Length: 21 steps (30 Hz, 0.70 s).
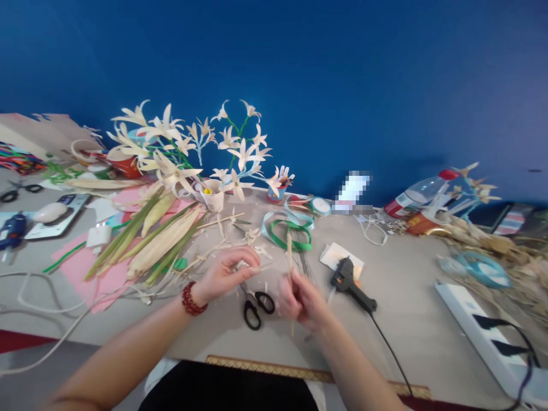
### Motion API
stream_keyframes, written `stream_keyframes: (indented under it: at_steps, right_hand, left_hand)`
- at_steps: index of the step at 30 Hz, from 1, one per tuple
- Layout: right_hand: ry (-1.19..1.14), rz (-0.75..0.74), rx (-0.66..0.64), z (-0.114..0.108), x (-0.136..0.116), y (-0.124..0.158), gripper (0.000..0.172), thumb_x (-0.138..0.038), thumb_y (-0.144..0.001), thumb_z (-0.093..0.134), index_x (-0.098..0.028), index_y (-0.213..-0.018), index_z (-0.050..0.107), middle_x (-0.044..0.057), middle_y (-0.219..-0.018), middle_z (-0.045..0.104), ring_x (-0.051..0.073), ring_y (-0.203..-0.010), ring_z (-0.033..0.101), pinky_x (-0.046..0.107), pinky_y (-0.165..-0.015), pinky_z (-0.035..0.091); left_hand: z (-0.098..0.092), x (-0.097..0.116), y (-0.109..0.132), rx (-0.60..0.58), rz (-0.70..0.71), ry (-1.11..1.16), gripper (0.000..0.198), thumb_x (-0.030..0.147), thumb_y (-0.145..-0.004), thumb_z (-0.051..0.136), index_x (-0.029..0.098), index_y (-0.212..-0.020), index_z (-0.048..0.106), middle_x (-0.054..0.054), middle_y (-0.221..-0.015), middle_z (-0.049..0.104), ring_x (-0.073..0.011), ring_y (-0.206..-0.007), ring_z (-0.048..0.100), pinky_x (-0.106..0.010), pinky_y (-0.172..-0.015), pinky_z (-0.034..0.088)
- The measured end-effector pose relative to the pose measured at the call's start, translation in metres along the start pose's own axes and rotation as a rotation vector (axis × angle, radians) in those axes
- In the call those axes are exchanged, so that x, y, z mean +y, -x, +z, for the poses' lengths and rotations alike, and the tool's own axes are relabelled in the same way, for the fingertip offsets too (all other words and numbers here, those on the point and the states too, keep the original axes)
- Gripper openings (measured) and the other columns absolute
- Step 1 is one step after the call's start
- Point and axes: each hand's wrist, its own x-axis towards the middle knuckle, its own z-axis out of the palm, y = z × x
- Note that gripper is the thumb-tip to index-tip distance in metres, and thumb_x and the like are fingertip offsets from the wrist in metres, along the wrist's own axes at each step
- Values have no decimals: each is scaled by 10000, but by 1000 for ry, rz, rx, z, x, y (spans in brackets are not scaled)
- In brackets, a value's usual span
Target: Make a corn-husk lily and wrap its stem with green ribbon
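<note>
Just in from the table's [411,319] near edge lie black-handled scissors [254,302]; beyond, the right hand [302,299] is closed round a thin pale stick [290,251], its long axis running toward the far edge. The left hand [225,274] pinches a slender strip [266,267] pointing rightward, its tip near the stick; farther lies green ribbon [305,246].

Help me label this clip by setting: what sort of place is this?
Probably a craft workspace; whether home or studio, I can't tell. Pale, handmade-looking flowers stand at the back of the table, with a black glue gun and a coil of green ribbon in front.
</note>
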Motion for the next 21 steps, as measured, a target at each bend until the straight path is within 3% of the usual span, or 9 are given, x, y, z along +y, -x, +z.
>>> stream_keyframes:
  at_steps: [2, 3, 6, 9, 15, 21]
  right_hand:
    - [200, -61, 233, 2, -5, -5, 525, -649, -846, 532, -193, -589, 490, -99, -429, 257, 61, -367, 172, 195, -365, 152]
    - [329, -76, 285, 3, -6, -7, 507, -651, -839, 546, -192, -627, 504, -91, -463, 288, 67, -397, 198, 198, -385, 170]
    - [720, -93, 302, 8, -3, -11, 516, -661, -836, 548, -187, -635, 525, -42, -543, 417, 99, -506, 357, 223, -483, 288]
    - [858, -79, 306, 10, 2, -12, 590, -682, -882, 434, -188, -563, 488, -23, -538, 446, 114, -537, 398, 242, -526, 314]
    - [504, 124, 231, 9, 4, -11, 601, -660, -866, 487, -181, -503, 473, -58, -436, 368, 62, -389, 234, 231, -400, 150]
    - [52, 289, -39, 4, 2, -11, 566, -610, -854, 538, -179, -495, 464, -105, -365, 242, 47, -324, 162, 193, -341, 97]
  left_hand:
    - [3, 2, 1, -5, 5, -3, 127, 260, -888, 613, 164, -813, 648, -77, -825, 685, -202, -853, 641, -363, -831, 503]
    - [5, 3, 1, -16, 6, -15, 122, 256, -888, 613, 164, -816, 650, -76, -826, 688, -197, -841, 641, -353, -820, 504]
    - [7, 4, 2, -37, -14, -89, 143, 270, -889, 606, 163, -807, 654, -72, -823, 693, -186, -797, 643, -322, -770, 504]
    - [7, 4, 3, -40, -21, -140, 158, 286, -890, 595, 161, -818, 661, -67, -824, 694, -188, -803, 644, -316, -771, 501]
    - [4, 4, 4, -88, 23, -75, 141, 255, -891, 590, 158, -833, 674, -75, -843, 688, -195, -828, 647, -331, -794, 509]
    - [2, 3, 2, -142, 48, -21, 147, 274, -894, 597, 165, -841, 681, -74, -813, 696, -194, -818, 648, -340, -806, 511]
